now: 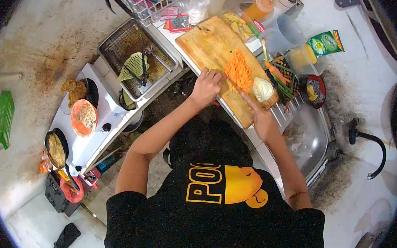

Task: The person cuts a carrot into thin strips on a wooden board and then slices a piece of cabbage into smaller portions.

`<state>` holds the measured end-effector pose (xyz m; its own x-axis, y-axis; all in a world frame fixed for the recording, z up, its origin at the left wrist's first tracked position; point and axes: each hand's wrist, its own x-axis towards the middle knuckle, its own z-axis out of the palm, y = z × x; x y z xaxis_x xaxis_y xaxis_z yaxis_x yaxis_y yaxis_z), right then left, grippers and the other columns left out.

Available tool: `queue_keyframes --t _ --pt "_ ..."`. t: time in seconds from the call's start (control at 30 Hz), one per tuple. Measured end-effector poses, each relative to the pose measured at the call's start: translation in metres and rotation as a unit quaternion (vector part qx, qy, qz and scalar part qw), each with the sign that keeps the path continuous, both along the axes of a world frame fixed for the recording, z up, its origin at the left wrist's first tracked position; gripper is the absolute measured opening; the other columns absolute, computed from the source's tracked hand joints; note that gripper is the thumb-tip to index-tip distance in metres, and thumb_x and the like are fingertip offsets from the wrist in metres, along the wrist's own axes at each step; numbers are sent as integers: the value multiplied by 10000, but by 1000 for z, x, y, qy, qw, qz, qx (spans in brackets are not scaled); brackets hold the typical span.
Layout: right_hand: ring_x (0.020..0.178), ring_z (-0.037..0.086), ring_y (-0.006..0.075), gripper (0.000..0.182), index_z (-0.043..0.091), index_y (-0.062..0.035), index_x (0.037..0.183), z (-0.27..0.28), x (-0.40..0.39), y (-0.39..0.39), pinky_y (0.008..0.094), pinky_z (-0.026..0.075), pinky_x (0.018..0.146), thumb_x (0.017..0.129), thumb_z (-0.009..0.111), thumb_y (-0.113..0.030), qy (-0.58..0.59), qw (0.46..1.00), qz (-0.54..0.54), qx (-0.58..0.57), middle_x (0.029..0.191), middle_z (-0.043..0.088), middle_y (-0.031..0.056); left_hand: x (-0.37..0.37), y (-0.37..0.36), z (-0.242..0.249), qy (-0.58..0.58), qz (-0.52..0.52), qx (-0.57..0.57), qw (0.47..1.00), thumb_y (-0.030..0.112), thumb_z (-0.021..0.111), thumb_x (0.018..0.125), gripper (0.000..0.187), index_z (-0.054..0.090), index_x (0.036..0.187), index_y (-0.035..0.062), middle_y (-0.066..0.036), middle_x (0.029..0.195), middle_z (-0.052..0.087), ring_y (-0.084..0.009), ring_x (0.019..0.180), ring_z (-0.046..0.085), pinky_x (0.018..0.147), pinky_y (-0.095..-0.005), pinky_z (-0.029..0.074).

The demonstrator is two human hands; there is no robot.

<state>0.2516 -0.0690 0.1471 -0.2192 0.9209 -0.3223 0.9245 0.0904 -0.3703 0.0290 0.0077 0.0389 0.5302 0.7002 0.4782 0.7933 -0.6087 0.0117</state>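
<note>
A green perforated plastic basket [5,119] is seen against the stained wall at far left. A round black pan [57,150] of yellowish food, a lump of brown crusted food [75,91] and a coral-coloured bowl [84,118] of pale, crumbly contents are ranged along a white stove [110,103]. Next, a yellow-green perforated scoop [134,68] is crossed by black tongs [144,60] in a rectangular metal tray [125,39].

At centre, a long, pale wooden cutting board [202,41] is laid across the white-tiled counter. The left hand [207,86] is placed at its near edge, the fingers loosely curled; whether anything is gripped cannot be told. Just beside it, a heap of thin orange strips [239,71] is piled on the board. The right hand [257,113] is held at the near edge, fingers partly bent and pointed towards the strips; its grip cannot be made out. A pale, leafy-looking chunk [262,90] is set just beyond that hand.

Farther right, a whole orange carrot [277,73] is grouped with green stalks, above a stainless-steel sink [312,148] faced by a curved black tap [379,146].
</note>
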Motion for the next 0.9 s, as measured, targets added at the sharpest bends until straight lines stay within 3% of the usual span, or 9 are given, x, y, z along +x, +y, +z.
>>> queue_keyframes --t 0.03,0.13,0.37,0.43,0.57,0.63,0.73,0.83,0.9 --pt "747 653 406 661 334 -363 1499 3 4 -1 504 522 712 931 448 -47 10 999 -16 -39 840 637 274 0 -1 -4 31 4 -57 998 144 586 766 337 688 1076 62 -29 1082 624 -207 1020 566 989 -457 385" --pt "737 665 425 680 318 -385 1498 6 -3 10 509 544 691 917 429 -51 -12 999 17 24 776 634 277 -2 -1 -12 -47 2 -13 999 145 582 774 318 693 1065 79 -18 1063 643 -193 987 578 981 -452 386" --pt "726 663 427 689 302 -383 1503 -19 -10 1 514 541 699 916 432 -47 -41 997 41 59 754 635 256 -1 -4 -18 -38 16 -6 999 142 588 777 302 695 1058 126 7 1065 657 -170 976 586 973 -452 388" --pt "718 662 423 672 313 -388 1499 -18 1 -5 517 536 697 927 431 -54 66 993 43 85 749 637 242 0 -1 -14 -42 24 6 999 146 587 777 294 696 1040 75 -20 997 625 -195 995 577 1007 -436 380" --pt "713 658 420 659 324 -396 1496 -4 13 -1 514 530 689 938 432 -62 36 998 38 20 764 643 236 1 -3 -19 -61 30 25 997 125 600 763 263 703 1004 117 7 1019 663 -176 965 593 975 -444 392" --pt "704 656 414 659 327 -401 1494 12 -4 9 505 526 670 936 442 -70 23 999 10 39 771 642 237 -1 -1 -23 -145 8 13 989 100 625 723 275 704 986 98 -13 989 668 -198 944 600 996 -446 390" --pt "715 656 421 657 319 -397 1497 -23 -11 19 506 530 677 936 451 -82 -7 998 43 53 787 643 241 -3 4 -22 -173 -27 35 984 94 604 720 244 701 941 55 -52 887 636 -230 905 607 999 -448 406" --pt "719 657 423 644 319 -395 1496 -20 -19 15 513 529 688 940 458 -101 -77 997 20 14 784 647 240 -2 4 -18 -193 -24 25 981 81 616 720 219 704 918 47 -62 872 640 -232 916 616 1008 -469 405" --pt "718 658 421 645 313 -398 1498 -27 -2 1 514 530 692 942 457 -104 -9 1000 20 22 783 649 240 -2 3 -17 -199 -21 29 979 80 629 718 214 706 915 51 -61 875 641 -233 924 617 1015 -472 399"
